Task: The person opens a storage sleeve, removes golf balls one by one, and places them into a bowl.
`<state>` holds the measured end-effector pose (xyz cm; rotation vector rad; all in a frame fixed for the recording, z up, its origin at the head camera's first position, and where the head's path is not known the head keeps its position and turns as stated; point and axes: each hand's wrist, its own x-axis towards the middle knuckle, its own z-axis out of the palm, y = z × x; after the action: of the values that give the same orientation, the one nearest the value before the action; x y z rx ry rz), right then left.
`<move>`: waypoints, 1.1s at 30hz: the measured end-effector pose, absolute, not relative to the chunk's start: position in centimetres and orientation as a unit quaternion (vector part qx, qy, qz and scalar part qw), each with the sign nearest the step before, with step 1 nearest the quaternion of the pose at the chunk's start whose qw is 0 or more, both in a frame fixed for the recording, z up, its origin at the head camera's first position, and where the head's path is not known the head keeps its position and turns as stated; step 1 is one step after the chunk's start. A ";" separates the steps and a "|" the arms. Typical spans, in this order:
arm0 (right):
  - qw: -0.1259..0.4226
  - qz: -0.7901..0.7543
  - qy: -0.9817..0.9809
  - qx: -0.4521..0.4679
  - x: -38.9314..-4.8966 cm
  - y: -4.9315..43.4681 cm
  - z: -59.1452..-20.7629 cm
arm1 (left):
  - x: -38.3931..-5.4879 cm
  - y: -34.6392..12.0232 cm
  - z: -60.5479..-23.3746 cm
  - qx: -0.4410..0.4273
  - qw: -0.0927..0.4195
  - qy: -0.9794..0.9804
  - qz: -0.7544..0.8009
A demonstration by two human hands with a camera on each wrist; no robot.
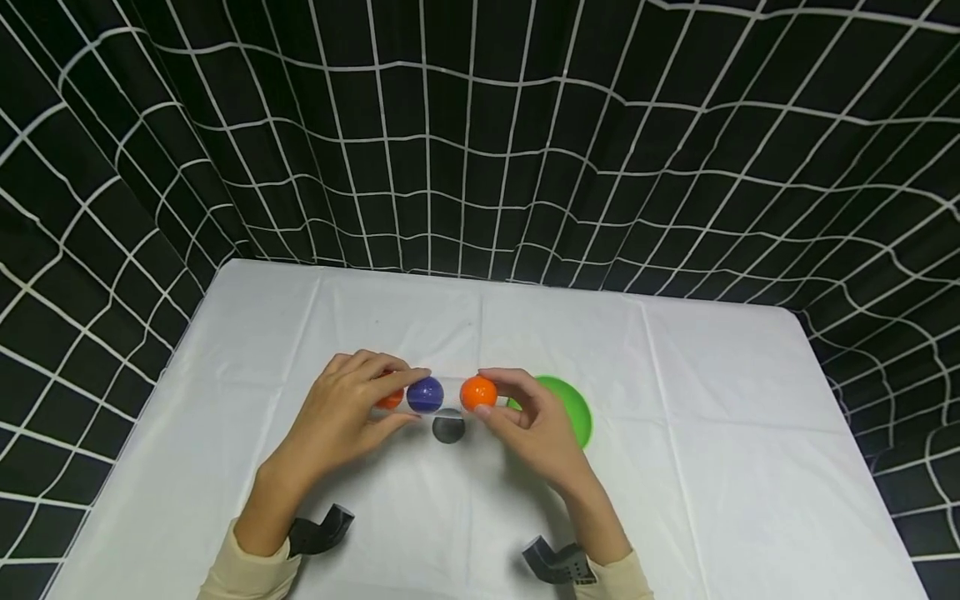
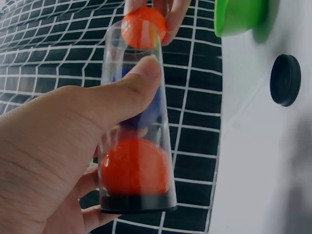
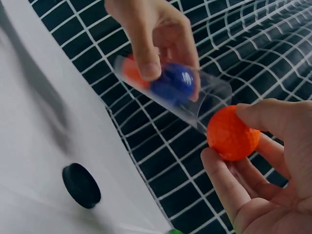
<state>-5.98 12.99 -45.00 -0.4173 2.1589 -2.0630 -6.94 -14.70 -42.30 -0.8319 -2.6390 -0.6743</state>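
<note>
My left hand grips a clear tube with a black base. Inside it, a red-orange ball sits against the base and a blue ball comes after it, partly covered by my thumb in the left wrist view. Between thumb and fingers, my right hand pinches an orange ball right by the tube's open end. Whether this ball touches the rim, I cannot tell. The tube lies roughly sideways in the head view, held above the table.
A round black cap lies on the white-covered table, below the tube in the head view. A green bowl stands just beyond my right hand, partly hidden by it. Black netted curtain with white lines surrounds the back and sides.
</note>
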 end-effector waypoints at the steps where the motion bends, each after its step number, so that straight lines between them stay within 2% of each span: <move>1: 0.056 -0.683 0.715 -0.137 -6.0 13.2 -44.9 | -6.9 -14.8 -42.3 -0.287 0.140 -0.917 -0.237; 10: 0.009 -0.658 0.743 -0.125 -6.1 16.1 -44.4 | -6.7 -15.0 -42.4 -0.271 0.090 -0.924 -0.253; 20: -0.003 -0.555 0.823 -0.117 -6.3 18.8 -43.9 | -6.4 -15.2 -41.7 -0.272 0.087 -0.927 -0.242; 33: -0.020 -0.436 0.891 -0.128 -6.1 19.5 -44.2 | -6.3 -15.3 -41.7 -0.284 0.089 -0.929 -0.221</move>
<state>-6.10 19.49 -44.22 -0.4076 2.8345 -1.3872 -6.27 -15.33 -41.75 -0.8449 -2.7636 -0.6580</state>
